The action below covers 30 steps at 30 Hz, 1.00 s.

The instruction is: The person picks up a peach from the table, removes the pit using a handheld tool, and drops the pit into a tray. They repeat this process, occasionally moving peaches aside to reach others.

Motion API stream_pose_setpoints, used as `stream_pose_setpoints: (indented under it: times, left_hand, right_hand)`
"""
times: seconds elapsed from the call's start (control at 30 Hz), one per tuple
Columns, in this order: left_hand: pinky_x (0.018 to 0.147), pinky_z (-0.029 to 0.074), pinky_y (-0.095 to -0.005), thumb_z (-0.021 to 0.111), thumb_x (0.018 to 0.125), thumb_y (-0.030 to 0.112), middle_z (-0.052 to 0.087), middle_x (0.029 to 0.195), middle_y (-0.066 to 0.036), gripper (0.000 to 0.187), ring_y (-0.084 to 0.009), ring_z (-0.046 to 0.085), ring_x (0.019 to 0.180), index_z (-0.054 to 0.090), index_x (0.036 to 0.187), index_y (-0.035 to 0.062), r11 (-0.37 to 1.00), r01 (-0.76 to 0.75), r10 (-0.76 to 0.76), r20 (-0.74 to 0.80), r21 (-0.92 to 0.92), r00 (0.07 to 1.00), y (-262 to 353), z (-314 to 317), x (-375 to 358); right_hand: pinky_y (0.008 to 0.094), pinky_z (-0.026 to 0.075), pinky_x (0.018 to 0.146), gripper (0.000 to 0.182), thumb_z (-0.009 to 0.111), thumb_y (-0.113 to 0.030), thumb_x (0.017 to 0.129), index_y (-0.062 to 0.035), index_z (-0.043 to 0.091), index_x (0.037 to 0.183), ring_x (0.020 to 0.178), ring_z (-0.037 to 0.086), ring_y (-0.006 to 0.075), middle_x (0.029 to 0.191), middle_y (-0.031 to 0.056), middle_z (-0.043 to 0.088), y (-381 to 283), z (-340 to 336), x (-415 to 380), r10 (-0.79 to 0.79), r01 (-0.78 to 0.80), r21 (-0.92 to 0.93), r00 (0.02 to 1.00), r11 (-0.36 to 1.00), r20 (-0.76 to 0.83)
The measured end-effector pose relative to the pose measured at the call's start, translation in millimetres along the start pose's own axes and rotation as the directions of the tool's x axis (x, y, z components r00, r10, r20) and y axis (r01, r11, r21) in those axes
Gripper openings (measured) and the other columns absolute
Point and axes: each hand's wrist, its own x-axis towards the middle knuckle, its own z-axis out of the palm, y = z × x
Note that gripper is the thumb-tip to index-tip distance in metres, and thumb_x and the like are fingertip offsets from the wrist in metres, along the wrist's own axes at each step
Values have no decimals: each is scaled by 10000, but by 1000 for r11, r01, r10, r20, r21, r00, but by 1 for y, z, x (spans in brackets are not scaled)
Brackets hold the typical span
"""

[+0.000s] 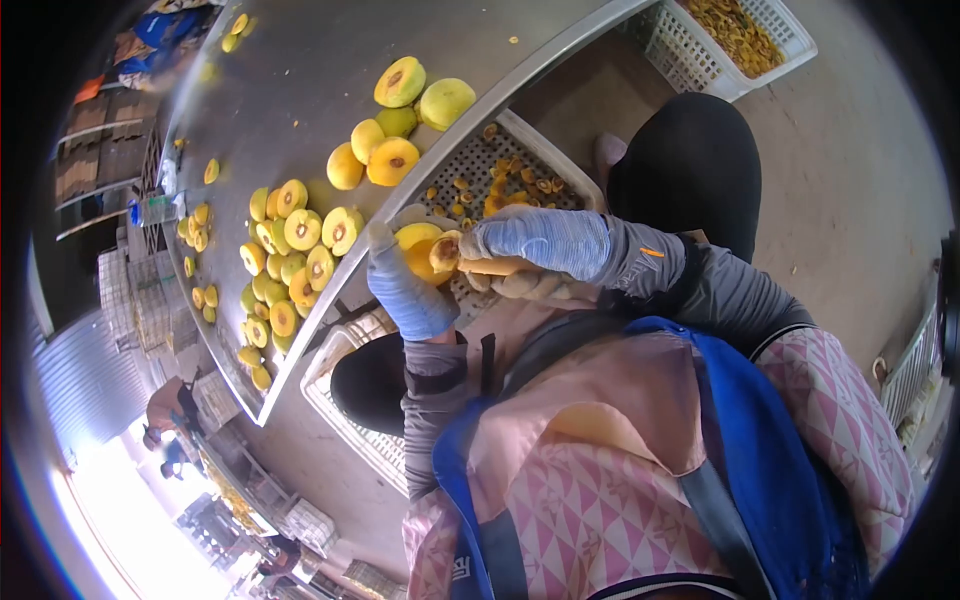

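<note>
My left hand (412, 285), in a blue-wrapped glove, holds a yellow fruit half (422, 252) just off the metal table's edge. My right hand (535, 245), gloved the same way, is closed round a tool with an orange-tan handle (495, 266); its tip is hidden at the fruit. A brown pit piece (445, 253) shows between the hands. Beneath them is a perforated crate (575, 170) with pits and scraps in it. Several halved fruits (302, 229) lie on the metal table (290, 120), and a smaller group (391, 162) sits near its edge.
A white basket (800, 40) of peel-like scraps stands at the top right. Another white crate (330, 385) is below the table's corner, beside my knee. My legs flank the perforated crate. People and stacked crates (130, 290) appear in the left background.
</note>
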Motion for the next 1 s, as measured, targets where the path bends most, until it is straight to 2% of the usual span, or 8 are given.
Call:
stream_pose_setpoints:
  times: [0.17, 0.27, 0.4, 0.47, 0.57, 0.73, 0.83, 1.0]
  left_hand:
    - [707, 533, -319, 525, 930, 434, 637, 904, -98, 460, -204, 627, 794, 593, 1068, 0, 951, -155, 195, -130, 269, 972, 23, -49, -15]
    - [550, 482, -228, 511, 959, 370, 628, 782, -79, 391, -131, 588, 674, 627, 1008, 0, 883, -114, 301, -362, 454, 882, 79, -112, -43]
    - [594, 480, -288, 578, 927, 374, 661, 829, -89, 371, -178, 616, 695, 673, 985, 20, 784, 234, 141, -532, 575, 835, 77, -241, -62]
    - [733, 505, -368, 598, 903, 379, 693, 928, -148, 388, -279, 651, 800, 676, 1043, 26, -172, 437, -99, -457, 883, 884, 80, -262, -60]
    - [917, 462, -378, 643, 870, 320, 661, 1092, -170, 383, -321, 614, 998, 661, 1113, 24, -127, 270, 198, -242, 955, 950, 77, -231, -27]
    - [915, 473, -344, 684, 808, 116, 591, 1213, -151, 395, -269, 600, 1061, 615, 1188, 32, 474, -318, 288, 197, 821, 937, 66, -111, 94]
    - [961, 449, -358, 731, 735, 196, 559, 1266, -159, 571, -313, 549, 1162, 568, 1275, 112, 14, -281, -22, 281, 960, 959, 57, -49, 139]
    - [937, 464, -367, 689, 767, 183, 578, 1207, -166, 573, -323, 566, 1117, 526, 1308, 84, 36, -246, -148, 249, 969, 957, 30, -63, 180]
  right_hand:
    - [403, 522, 693, 384, 503, -305, 952, -83, 556, 1261, 731, 676, 275, 787, 174, 652, 11, -1, 22, -402, 135, -863, 912, 487, -85]
    - [417, 510, 596, 427, 527, -288, 949, -57, 503, 1307, 637, 640, 307, 739, 159, 634, 25, 1, 19, -466, -177, -982, 876, -73, -123]
    - [439, 523, 585, 312, 570, -166, 846, -28, 583, 1125, 681, 660, 328, 757, 141, 655, 32, 1, 29, -499, -274, -925, 859, -262, -113]
    - [442, 525, 580, 267, 574, -153, 829, -26, 588, 1063, 687, 666, 323, 769, 143, 659, 29, 0, 27, -524, -208, -946, 851, -248, -50]
    - [445, 529, 577, 196, 576, -136, 811, -28, 593, 974, 694, 673, 320, 792, 147, 663, 26, 0, 28, -562, -150, -966, 827, -211, -5]
    - [451, 527, 588, 178, 595, -166, 828, -33, 584, 945, 701, 671, 331, 793, 166, 660, 18, 4, 27, -571, -130, -980, 821, -152, -21]
    - [462, 518, 590, 231, 594, -238, 873, -29, 566, 966, 704, 661, 358, 763, 186, 651, 5, 9, 23, -477, -207, -978, 862, -27, -170]
    - [488, 494, 608, 334, 576, -330, 918, -26, 521, 1044, 703, 632, 408, 716, 226, 624, -3, 9, 18, -525, -118, -985, 834, 127, -168]
